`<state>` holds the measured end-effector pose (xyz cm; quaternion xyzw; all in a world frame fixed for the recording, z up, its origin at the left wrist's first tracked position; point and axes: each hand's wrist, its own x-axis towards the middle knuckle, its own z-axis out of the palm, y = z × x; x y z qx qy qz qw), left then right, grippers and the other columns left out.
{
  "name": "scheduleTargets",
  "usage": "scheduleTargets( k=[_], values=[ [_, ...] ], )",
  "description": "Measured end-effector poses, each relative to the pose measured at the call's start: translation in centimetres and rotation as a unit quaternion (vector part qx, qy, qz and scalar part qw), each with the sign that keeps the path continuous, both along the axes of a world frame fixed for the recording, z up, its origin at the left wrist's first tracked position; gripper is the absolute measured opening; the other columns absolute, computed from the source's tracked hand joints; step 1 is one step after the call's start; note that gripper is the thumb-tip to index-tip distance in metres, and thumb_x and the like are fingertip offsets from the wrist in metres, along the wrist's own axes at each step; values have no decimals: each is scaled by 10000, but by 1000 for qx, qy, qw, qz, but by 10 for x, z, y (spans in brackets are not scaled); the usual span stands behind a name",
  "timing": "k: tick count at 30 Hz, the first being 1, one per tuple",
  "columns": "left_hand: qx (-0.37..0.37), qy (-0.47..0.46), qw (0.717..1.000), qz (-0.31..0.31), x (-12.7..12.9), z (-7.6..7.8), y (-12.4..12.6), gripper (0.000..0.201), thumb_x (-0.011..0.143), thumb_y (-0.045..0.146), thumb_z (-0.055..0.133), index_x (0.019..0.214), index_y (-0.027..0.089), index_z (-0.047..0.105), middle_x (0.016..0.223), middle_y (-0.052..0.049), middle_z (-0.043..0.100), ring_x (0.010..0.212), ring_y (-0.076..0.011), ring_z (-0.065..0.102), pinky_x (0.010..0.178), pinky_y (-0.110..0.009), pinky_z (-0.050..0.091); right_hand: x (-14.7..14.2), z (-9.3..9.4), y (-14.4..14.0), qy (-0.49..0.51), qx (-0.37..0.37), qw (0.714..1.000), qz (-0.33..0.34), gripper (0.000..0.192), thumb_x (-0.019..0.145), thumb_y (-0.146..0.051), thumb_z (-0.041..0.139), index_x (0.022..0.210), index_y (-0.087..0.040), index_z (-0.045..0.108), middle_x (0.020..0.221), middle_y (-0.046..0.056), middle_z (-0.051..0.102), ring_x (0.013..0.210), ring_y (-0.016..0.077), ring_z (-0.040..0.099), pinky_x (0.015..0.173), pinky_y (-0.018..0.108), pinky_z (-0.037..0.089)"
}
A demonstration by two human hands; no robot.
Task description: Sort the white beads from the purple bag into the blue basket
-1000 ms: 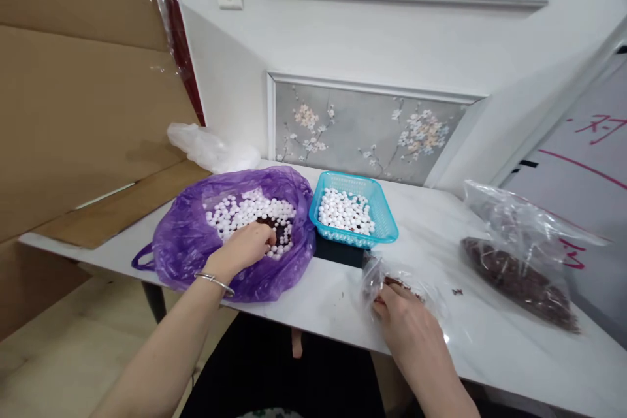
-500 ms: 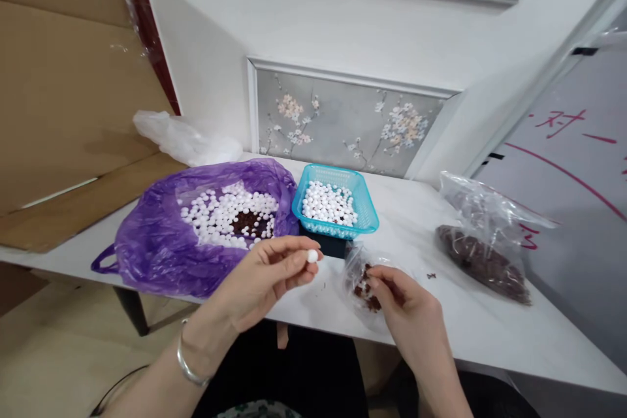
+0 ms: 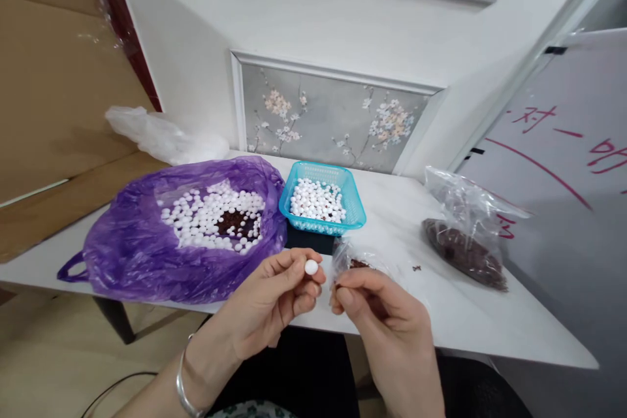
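R hand [image 3: 386,313] moved up to L hand [image 3: 274,300]; L fingers pinch round white bead [image 3: 311,267], R fingers pinched, contents unclear.

— Anything to read here?

— Only on the white board [image 3: 563,163] leaning at the right. It carries handwriting in red marker.

— What does it say?

— Near the top, a Chinese character that looks like 对, followed by a short dash or 一. Further right, at the picture's edge, another red character is cut off; I cannot make it out. A long red line runs slantwise below them.

— Anything lower down?

— A few more red strokes behind the clear bag [image 3: 465,228], partly hidden and unreadable.

— Labels on the bags or the basket?

— None that can be read. The wall panels bear only painted blossoms, no lettering.
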<state>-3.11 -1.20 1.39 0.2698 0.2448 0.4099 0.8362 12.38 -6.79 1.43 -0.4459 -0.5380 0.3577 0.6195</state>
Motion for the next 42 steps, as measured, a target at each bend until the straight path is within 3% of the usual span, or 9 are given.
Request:
scheduleTargets(
  k=[7, 10, 14, 23, 31, 42],
  values=[
    [74, 14, 997, 20, 3, -4, -4, 146, 721, 182, 811, 865, 170, 789, 788, -13, 739, 697, -71, 666, 740, -143, 542, -7, 2, 5, 9, 20, 1000, 11, 104, 884, -183, 639, 847, -256, 704, 728, -40, 641, 694, 100, 620, 657, 171, 518],
    [105, 46, 992, 47, 2, -3, -3, 197, 690, 177, 832, 877, 216, 786, 803, 13, 741, 711, -71, 651, 719, -143, 520, -8, -3, 4, 20, 5, 1000, -1, 84, 879, -193, 644, 876, -262, 692, 718, -45, 648, 675, 97, 619, 640, 164, 517],
    [175, 109, 976, 68, 1, -1, -2, 114, 711, 192, 815, 815, 219, 776, 729, 23, 717, 691, -73, 625, 670, -136, 480, -9, -6, 2, 26, 8, 1000, 7, 73, 869, -194, 656, 859, -257, 692, 737, -41, 655, 670, 95, 606, 636, 167, 506],
    [275, 125, 951, 65, -1, -4, -6, 72, 771, 192, 763, 817, 247, 768, 714, 27, 702, 716, -102, 626, 706, -184, 481, -11, -6, 2, 44, 7, 999, 16, 53, 870, -208, 662, 844, -243, 691, 752, -26, 643, 690, 112, 592, 646, 192, 497],
    [312, 167, 928, 115, -3, -9, -4, 166, 738, 159, 783, 816, 304, 797, 873, 13, 719, 781, -119, 654, 747, -214, 522, -12, -6, 0, 58, -2, 998, 30, 60, 878, -216, 660, 848, -255, 694, 755, -32, 643, 701, 106, 583, 658, 184, 488],
    [351, 246, 894, 130, -9, -1, -5, 157, 703, 167, 801, 770, 309, 812, 804, -8, 715, 703, -134, 665, 624, -212, 547, -14, -4, -2, 25, -45, 999, 3, 70, 855, -274, 675, 799, -235, 688, 684, -38, 629, 645, 102, 563, 611, 177, 459]
  ],
)
